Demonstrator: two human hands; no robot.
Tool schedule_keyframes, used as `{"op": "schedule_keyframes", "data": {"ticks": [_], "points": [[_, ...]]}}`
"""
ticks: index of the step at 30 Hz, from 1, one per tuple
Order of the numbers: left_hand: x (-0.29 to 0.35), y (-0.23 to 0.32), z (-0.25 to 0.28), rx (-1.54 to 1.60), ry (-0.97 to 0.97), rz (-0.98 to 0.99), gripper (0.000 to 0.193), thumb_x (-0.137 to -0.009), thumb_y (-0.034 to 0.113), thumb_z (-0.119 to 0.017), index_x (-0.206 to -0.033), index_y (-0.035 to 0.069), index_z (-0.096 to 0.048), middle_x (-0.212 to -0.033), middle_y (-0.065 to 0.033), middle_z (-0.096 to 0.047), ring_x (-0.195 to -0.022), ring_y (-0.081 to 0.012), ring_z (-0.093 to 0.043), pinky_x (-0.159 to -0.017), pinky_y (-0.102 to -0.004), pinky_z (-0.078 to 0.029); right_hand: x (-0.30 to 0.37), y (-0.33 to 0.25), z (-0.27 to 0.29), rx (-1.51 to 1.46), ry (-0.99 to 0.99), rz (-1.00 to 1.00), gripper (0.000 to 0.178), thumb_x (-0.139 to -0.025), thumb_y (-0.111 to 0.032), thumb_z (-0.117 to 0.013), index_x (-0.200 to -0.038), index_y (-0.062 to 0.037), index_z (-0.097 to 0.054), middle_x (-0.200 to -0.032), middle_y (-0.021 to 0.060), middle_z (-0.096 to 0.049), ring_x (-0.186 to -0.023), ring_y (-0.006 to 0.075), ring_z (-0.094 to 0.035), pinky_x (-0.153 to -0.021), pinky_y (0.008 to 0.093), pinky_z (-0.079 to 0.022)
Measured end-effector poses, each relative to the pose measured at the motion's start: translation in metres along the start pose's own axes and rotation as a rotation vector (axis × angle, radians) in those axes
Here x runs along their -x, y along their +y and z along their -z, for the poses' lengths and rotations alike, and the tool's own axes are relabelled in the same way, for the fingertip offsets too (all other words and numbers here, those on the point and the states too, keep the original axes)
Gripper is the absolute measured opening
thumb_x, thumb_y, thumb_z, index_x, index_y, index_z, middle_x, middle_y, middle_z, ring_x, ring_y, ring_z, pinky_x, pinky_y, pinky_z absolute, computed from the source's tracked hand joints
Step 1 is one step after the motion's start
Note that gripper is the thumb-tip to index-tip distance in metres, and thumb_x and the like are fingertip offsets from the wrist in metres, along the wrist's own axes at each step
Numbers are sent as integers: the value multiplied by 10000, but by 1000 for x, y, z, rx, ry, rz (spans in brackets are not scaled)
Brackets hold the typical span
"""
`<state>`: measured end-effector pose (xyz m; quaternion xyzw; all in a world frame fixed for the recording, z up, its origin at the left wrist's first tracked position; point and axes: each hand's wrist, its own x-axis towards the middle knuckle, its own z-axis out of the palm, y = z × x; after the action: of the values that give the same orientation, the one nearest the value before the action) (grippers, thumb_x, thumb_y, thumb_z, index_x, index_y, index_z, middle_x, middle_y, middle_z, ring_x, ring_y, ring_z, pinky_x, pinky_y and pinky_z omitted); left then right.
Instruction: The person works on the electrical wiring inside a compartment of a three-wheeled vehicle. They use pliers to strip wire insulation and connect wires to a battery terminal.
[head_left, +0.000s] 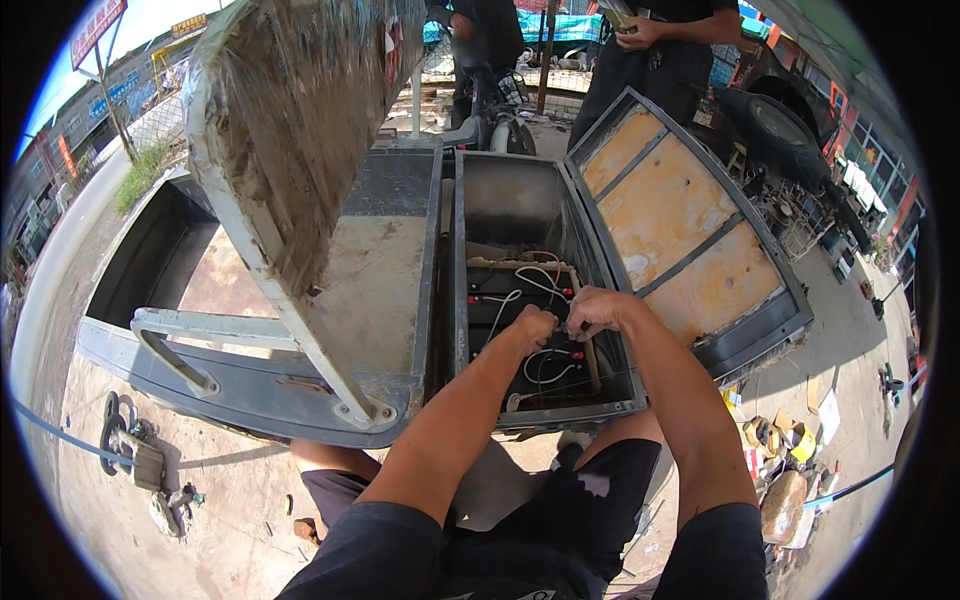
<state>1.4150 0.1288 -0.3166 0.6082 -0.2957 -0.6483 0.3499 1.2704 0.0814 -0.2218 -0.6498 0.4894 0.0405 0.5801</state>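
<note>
Both my hands meet over an open metal compartment [510, 190] set in a vehicle's bed. My left hand [535, 325] has its fingers closed, and my right hand [597, 308] pinches close beside it. Something small and dark sits between the fingertips, too small to name. Below them lie several black batteries [548, 368] with red terminal caps [474, 299]. White cables [499, 312] loop over the batteries, and one end of a cable runs near my left fingers. My wrists partly hide the batteries beneath.
A hinged lid [660, 195] with a worn wooden panel leans open to the right. On the left, a raised seat board [290, 130] with tattered covering stands over the cargo bed [370, 290]. Two people stand beyond the compartment. Scrap and stones [785, 505] lie on the ground at right.
</note>
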Motion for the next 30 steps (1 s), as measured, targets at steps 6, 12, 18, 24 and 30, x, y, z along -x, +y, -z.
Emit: {"op": "schedule_keyframes", "data": {"ticks": [6, 12, 18, 24, 30], "points": [[0, 0, 0, 110, -26, 7, 213, -915, 146, -542, -726, 49, -551, -633, -24, -435, -468, -115, -302, -407, -285, -226, 12, -11, -4, 107, -9, -78, 184, -807, -177, -663, -732, -13, -627, -740, 85, -627, -759, 194, -654, -742, 340, -581], [-8, -4, -2, 210, 18, 31, 154, -887, 78, -538, -738, 37, -538, -636, -40, -441, -490, -145, -357, -430, -304, -278, 5, -5, -8, 73, 82, -82, 211, -828, -184, -654, -748, 10, -634, -774, 104, -633, -721, 235, -646, -766, 389, -597], [-10, -4, -1, 259, 16, 69, 197, -892, 90, -506, -704, 29, -509, -612, -64, -441, -492, -171, -392, -436, -321, -298, 3, -9, -16, 66, 136, -56, 182, -759, -101, -639, -627, 5, -572, -628, 78, -571, -629, 213, -612, -691, 379, -600], [-14, -3, -2, 343, 37, 107, 234, -886, 92, -471, -658, 40, -473, -578, -62, -417, -469, -164, -370, -428, -319, -279, -3, -10, -25, 126, 151, -115, 203, -771, -129, -572, -596, -39, -519, -582, 66, -525, -570, 201, -557, -571, 367, -511], [-4, 4, -5, 422, 21, 137, 231, -878, 98, -455, -649, 70, -468, -573, -38, -395, -443, -138, -312, -429, -291, -253, -8, -10, -26, 115, 195, -106, 234, -804, -158, -533, -594, -68, -481, -554, 54, -495, -540, 184, -515, -485, 350, -372]]}}
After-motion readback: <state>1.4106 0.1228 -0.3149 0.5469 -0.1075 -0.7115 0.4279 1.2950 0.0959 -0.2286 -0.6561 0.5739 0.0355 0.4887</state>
